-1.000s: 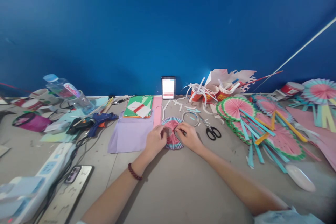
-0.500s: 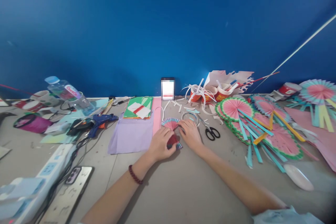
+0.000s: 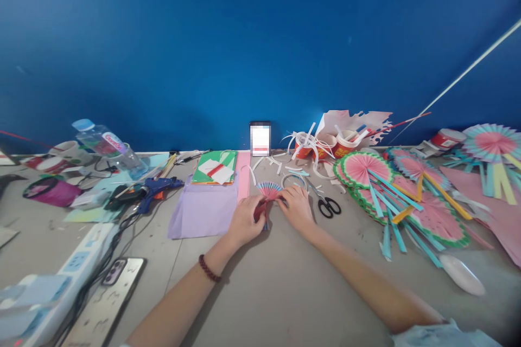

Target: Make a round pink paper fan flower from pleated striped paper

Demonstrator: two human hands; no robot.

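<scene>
Between my hands is a small pleated paper fan (image 3: 269,190), pink with light blue outer edges. Its far half is spread out, while the near half is bunched narrow and partly hidden. My left hand (image 3: 246,220) grips the near half with thumb and fingers closed. At the fan's right side, my right hand (image 3: 296,206) pinches the pleats close to the middle with bent fingers. Just right of that hand lie scissors (image 3: 329,207) with black handles. A lilac sheet (image 3: 205,211) is on the table left of my left hand.
Finished paper fans (image 3: 366,169) with strips pile up at the right. Red paper cups (image 3: 345,143) stand by the wall. A blue glue gun (image 3: 157,191), a power strip (image 3: 81,265) and a phone (image 3: 106,298) are at the left. A white spoon-like piece (image 3: 463,275) lies near right.
My left hand has closed on the near half of the fan, which was spread before and is now gathered narrower. My right hand has barely moved.
</scene>
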